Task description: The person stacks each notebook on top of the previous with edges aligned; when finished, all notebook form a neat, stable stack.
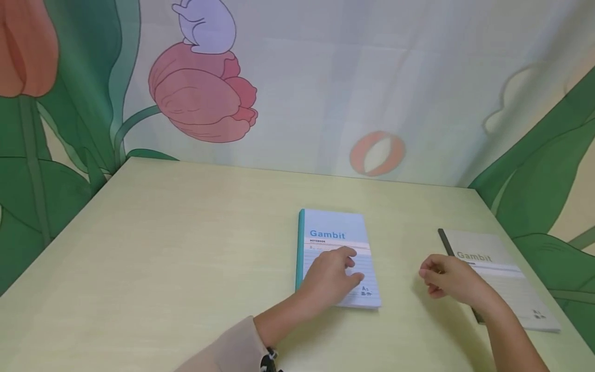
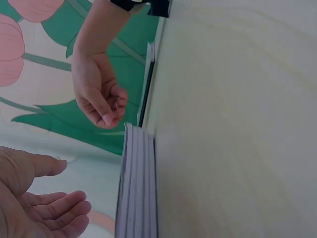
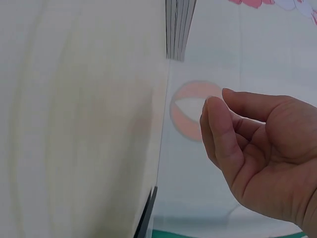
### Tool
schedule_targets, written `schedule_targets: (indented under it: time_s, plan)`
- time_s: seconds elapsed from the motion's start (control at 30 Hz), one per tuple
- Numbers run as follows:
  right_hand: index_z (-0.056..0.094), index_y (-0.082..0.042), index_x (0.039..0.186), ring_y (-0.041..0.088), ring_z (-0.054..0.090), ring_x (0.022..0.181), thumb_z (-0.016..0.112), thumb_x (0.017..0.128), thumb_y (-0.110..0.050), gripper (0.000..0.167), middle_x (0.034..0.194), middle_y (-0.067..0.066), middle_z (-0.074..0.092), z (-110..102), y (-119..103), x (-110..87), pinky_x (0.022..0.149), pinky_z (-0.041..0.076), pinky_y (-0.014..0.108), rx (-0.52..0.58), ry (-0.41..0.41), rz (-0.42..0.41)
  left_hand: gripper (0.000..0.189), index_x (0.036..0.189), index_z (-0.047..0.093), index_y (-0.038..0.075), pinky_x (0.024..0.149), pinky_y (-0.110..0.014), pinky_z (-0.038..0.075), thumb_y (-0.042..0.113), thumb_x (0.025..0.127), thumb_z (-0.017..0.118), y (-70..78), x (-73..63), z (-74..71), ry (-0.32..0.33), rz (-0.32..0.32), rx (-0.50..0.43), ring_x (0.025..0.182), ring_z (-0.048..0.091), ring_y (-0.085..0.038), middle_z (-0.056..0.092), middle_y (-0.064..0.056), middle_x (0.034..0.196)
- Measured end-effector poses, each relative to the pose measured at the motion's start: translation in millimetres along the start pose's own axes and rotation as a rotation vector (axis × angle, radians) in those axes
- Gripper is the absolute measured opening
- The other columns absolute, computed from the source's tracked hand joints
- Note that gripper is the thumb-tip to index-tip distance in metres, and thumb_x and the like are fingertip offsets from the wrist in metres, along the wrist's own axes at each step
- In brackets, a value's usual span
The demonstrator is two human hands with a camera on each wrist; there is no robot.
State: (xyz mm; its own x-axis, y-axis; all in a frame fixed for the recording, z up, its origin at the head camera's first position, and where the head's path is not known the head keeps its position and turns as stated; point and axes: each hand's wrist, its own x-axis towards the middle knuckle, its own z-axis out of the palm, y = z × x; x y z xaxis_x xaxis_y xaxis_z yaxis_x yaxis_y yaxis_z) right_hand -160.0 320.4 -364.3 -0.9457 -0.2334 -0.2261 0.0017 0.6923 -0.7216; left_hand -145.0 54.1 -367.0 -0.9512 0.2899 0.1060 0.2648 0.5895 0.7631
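A stack of several notebooks, the top one white and light blue with a teal spine [image 1: 337, 225], lies near the middle of the table. Above its lower half hovers my left hand [image 1: 330, 279], fingers loosely bent and holding nothing. In the left wrist view, a gap separates that hand [image 2: 44, 203] from the stack's page edges [image 2: 138, 183]. My right hand [image 1: 453, 279] is in the air by the black spine of a second, grey-white notebook [image 1: 499, 294]. Its fingers [image 3: 223, 134] curl loosely towards the thumb, with nothing between them.
The pale wooden table [image 1: 162, 258] stretches left of the stack. Behind it hangs a white curtain [image 1: 316, 93] printed with tulips and leaves. The black-spined notebook lies near the table's right edge, and a strip of table separates it from the stack.
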Motion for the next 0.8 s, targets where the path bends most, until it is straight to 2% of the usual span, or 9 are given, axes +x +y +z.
schedule_targets:
  time_s: [0.33, 0.5, 0.63, 0.7, 0.8]
  plan:
    - [0.048, 0.014, 0.106, 0.023, 0.058, 0.074, 0.047, 0.098, -0.015, 0.030, 0.085, 0.014, 0.054, -36, 19, -12.8, 0.065, 0.054, 0.031, -0.037, 0.053, 0.060, 0.035, 0.115, 0.062, 0.005, 0.066, -0.017, 0.047, 0.018, 0.083, 0.069, 34.7, 12.2, 17.3, -0.038, 0.063, -0.108, 0.081, 0.063, -0.007, 0.069, -0.001, 0.093]
    - [0.046, 0.016, 0.108, 0.020, 0.059, 0.074, 0.044, 0.099, -0.017, 0.034, 0.087, 0.015, 0.057, -53, 31, -21.1, 0.065, 0.054, 0.031, -0.059, 0.099, 0.076, 0.032, 0.114, 0.064, 0.008, 0.062, -0.013, 0.044, 0.019, 0.084, 0.068, 55.4, 21.8, 29.0, -0.081, 0.067, -0.109, 0.074, 0.061, 0.000, 0.068, 0.005, 0.090]
    - [0.045, 0.018, 0.110, 0.017, 0.060, 0.071, 0.042, 0.099, -0.015, 0.035, 0.086, 0.014, 0.058, -67, 41, -28.4, 0.064, 0.054, 0.029, -0.082, 0.147, 0.090, 0.030, 0.114, 0.064, 0.010, 0.058, -0.010, 0.041, 0.018, 0.086, 0.065, 76.0, 32.0, 40.0, -0.136, 0.095, -0.083, 0.068, 0.056, 0.006, 0.067, 0.010, 0.086]
    - [0.044, 0.020, 0.110, 0.015, 0.060, 0.070, 0.042, 0.099, -0.013, 0.035, 0.085, 0.013, 0.059, -73, 47, -31.2, 0.063, 0.054, 0.029, -0.088, 0.170, 0.098, 0.029, 0.114, 0.065, 0.011, 0.056, -0.008, 0.038, 0.018, 0.086, 0.064, 85.8, 36.6, 46.0, -0.144, 0.121, -0.043, 0.062, 0.052, 0.009, 0.066, 0.012, 0.083]
    - [0.043, 0.021, 0.110, 0.015, 0.060, 0.069, 0.041, 0.099, -0.014, 0.037, 0.085, 0.014, 0.060, -82, 60, -33.3, 0.062, 0.054, 0.030, -0.103, 0.208, 0.119, 0.027, 0.113, 0.065, 0.015, 0.044, -0.010, 0.032, 0.018, 0.087, 0.062, 100.3, 41.1, 55.1, -0.148, 0.148, 0.020, 0.044, 0.041, 0.007, 0.059, 0.015, 0.063]
